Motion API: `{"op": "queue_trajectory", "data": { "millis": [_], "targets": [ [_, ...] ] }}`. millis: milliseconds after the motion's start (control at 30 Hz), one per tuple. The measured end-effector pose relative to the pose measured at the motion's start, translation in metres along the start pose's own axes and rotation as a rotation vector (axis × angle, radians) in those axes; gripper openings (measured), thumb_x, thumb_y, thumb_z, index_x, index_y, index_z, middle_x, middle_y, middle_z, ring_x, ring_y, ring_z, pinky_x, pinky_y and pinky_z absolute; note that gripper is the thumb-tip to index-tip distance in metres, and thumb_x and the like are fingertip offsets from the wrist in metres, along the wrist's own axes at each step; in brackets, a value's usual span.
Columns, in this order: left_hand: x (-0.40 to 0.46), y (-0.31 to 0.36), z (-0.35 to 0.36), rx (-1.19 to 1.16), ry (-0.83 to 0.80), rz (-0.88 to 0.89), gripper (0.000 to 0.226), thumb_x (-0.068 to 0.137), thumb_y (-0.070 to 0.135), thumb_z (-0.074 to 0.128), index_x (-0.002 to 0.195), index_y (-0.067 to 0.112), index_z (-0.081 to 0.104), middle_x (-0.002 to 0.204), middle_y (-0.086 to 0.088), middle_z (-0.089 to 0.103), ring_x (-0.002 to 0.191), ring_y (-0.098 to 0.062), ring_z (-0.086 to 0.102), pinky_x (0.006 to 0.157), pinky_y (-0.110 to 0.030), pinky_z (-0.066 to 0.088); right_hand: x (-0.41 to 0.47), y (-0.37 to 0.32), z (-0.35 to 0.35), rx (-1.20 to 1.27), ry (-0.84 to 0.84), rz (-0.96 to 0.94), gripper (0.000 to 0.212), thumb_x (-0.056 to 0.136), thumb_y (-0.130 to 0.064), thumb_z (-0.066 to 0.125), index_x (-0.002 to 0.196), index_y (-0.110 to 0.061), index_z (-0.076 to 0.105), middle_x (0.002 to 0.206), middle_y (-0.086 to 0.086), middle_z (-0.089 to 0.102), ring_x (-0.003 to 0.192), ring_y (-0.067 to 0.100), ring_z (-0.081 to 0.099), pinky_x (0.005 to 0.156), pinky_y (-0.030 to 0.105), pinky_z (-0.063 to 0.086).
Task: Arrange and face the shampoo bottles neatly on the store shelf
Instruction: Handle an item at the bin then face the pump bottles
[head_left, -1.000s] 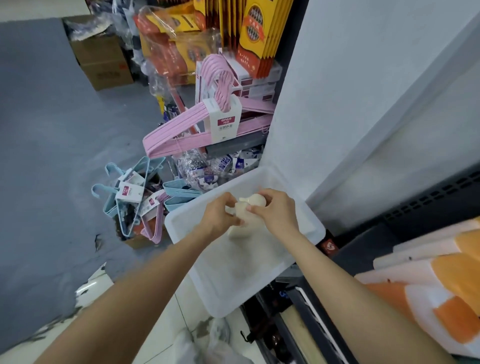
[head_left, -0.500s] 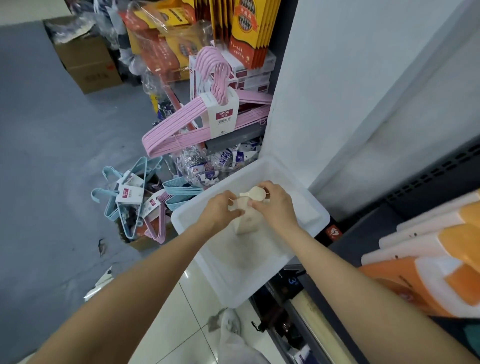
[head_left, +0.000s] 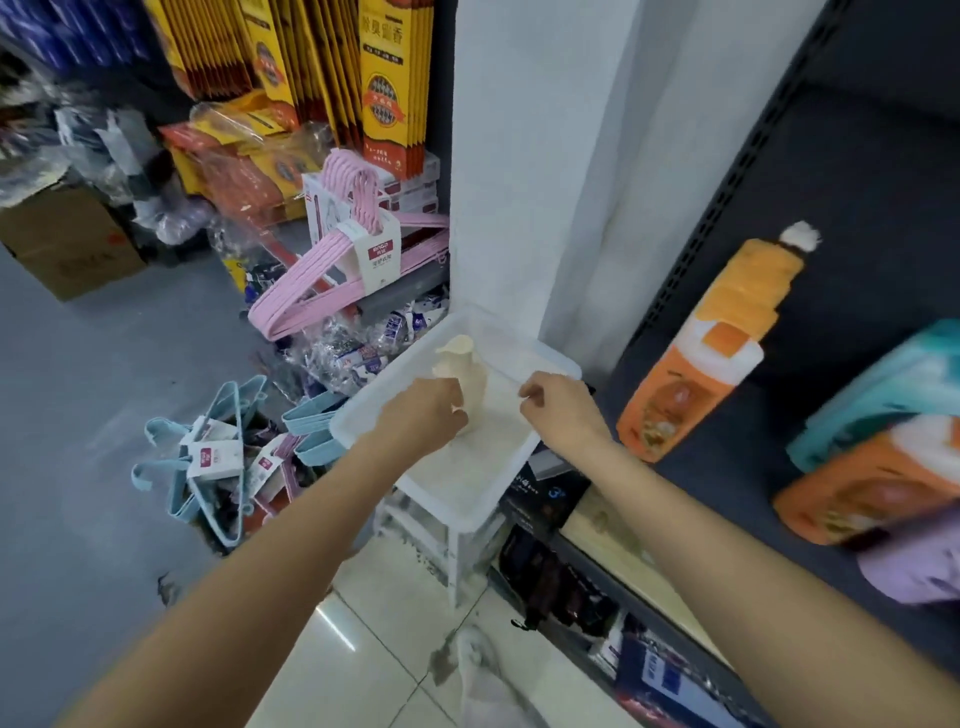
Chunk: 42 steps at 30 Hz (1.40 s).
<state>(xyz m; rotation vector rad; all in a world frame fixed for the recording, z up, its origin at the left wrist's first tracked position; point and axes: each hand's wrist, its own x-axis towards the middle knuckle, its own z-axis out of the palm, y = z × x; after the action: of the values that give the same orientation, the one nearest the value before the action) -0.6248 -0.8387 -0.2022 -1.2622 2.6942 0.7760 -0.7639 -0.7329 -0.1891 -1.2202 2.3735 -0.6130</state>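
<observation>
In the head view, the left hand (head_left: 426, 413) gripped a cream bottle (head_left: 464, 376) that stood upright in a white tray (head_left: 467, 488). The right hand (head_left: 558, 410) was just beside it, apart from the bottle, its fingers curled around nothing. On the dark shelf (head_left: 857, 182) at the right lay an orange shampoo bottle (head_left: 696, 358), tilted.

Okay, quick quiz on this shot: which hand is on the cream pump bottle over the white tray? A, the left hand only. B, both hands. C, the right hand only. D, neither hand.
A: the left hand holds the cream pump bottle above the white tray, while the right hand is off it to the side, its fingers curled.
</observation>
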Motion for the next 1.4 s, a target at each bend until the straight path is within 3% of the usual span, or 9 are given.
{"op": "queue_trajectory", "data": {
  "millis": [167,233,367,500,633,800,1000,1200,1400],
  "targets": [
    [-0.050,0.053,0.015,-0.048,0.012,0.198,0.021,0.092,0.023,0.051,0.110,0.013,0.059,0.115,-0.010,0.062,0.104,-0.028,0.057,0.085,-0.035,0.049,-0.086,0.034,-0.034,-0.072,0.008,0.068,0.025,0.093,-0.017,0.051,0.109,-0.002,0.064,0.112,0.015,0.063,0.101,0.030,0.058,0.085,0.042,0.049],
    [-0.068,0.083,0.025,-0.033,-0.003,0.293,0.022,0.093,0.022,0.050,0.109,0.009,0.060,0.112,-0.011,0.062,0.103,-0.028,0.057,0.084,-0.034,0.048,-0.121,0.054,-0.050,-0.092,0.024,0.129,0.024,0.093,-0.020,0.053,0.107,-0.006,0.066,0.110,0.013,0.065,0.100,0.029,0.060,0.085,0.043,0.050],
    [-0.095,0.143,0.055,0.027,-0.153,0.504,0.020,0.092,0.020,0.054,0.104,0.006,0.061,0.107,-0.012,0.063,0.103,-0.029,0.057,0.088,-0.037,0.047,-0.193,0.103,-0.080,-0.106,0.109,0.271,0.020,0.092,-0.021,0.055,0.104,-0.011,0.068,0.104,0.009,0.068,0.097,0.027,0.062,0.079,0.038,0.050],
    [-0.129,0.214,0.088,0.101,-0.307,0.670,0.024,0.093,0.025,0.055,0.113,0.012,0.059,0.109,-0.007,0.062,0.100,-0.025,0.057,0.087,-0.042,0.049,-0.265,0.155,-0.104,-0.075,0.159,0.427,0.021,0.088,-0.022,0.058,0.105,-0.013,0.067,0.109,0.012,0.067,0.104,0.029,0.060,0.086,0.035,0.048],
    [-0.170,0.282,0.129,0.117,-0.402,0.789,0.027,0.093,0.026,0.056,0.116,0.012,0.059,0.113,-0.008,0.061,0.103,-0.024,0.056,0.088,-0.037,0.048,-0.337,0.205,-0.127,-0.035,0.197,0.544,0.024,0.090,-0.023,0.057,0.109,-0.011,0.067,0.110,0.013,0.066,0.106,0.029,0.059,0.088,0.036,0.048],
    [-0.221,0.369,0.181,0.130,-0.434,0.866,0.028,0.092,0.027,0.056,0.117,0.015,0.059,0.116,-0.006,0.063,0.106,-0.022,0.057,0.087,-0.031,0.046,-0.425,0.277,-0.164,0.005,0.315,0.649,0.022,0.091,-0.020,0.055,0.105,-0.007,0.066,0.108,0.015,0.067,0.104,0.030,0.060,0.087,0.037,0.048],
    [-0.286,0.464,0.237,0.129,-0.315,0.899,0.025,0.092,0.032,0.053,0.114,0.021,0.059,0.115,-0.003,0.064,0.104,-0.023,0.058,0.087,-0.040,0.050,-0.511,0.357,-0.214,0.030,0.373,0.669,0.019,0.091,-0.018,0.053,0.101,-0.011,0.068,0.104,0.014,0.069,0.101,0.030,0.061,0.086,0.040,0.050],
    [-0.330,0.550,0.275,0.125,-0.339,0.965,0.024,0.092,0.030,0.055,0.113,0.021,0.060,0.112,0.000,0.065,0.104,-0.020,0.059,0.090,-0.038,0.049,-0.570,0.419,-0.257,0.031,0.428,0.685,0.022,0.090,-0.014,0.054,0.106,-0.009,0.068,0.111,0.013,0.068,0.106,0.030,0.061,0.089,0.034,0.047],
    [-0.346,0.637,0.302,0.126,-0.355,1.042,0.026,0.091,0.033,0.056,0.114,0.021,0.061,0.109,0.000,0.065,0.102,-0.019,0.059,0.089,-0.038,0.050,-0.605,0.474,-0.305,0.019,0.511,0.725,0.022,0.089,-0.012,0.052,0.100,-0.005,0.069,0.101,0.017,0.070,0.098,0.033,0.062,0.083,0.034,0.049]
  ]
}}
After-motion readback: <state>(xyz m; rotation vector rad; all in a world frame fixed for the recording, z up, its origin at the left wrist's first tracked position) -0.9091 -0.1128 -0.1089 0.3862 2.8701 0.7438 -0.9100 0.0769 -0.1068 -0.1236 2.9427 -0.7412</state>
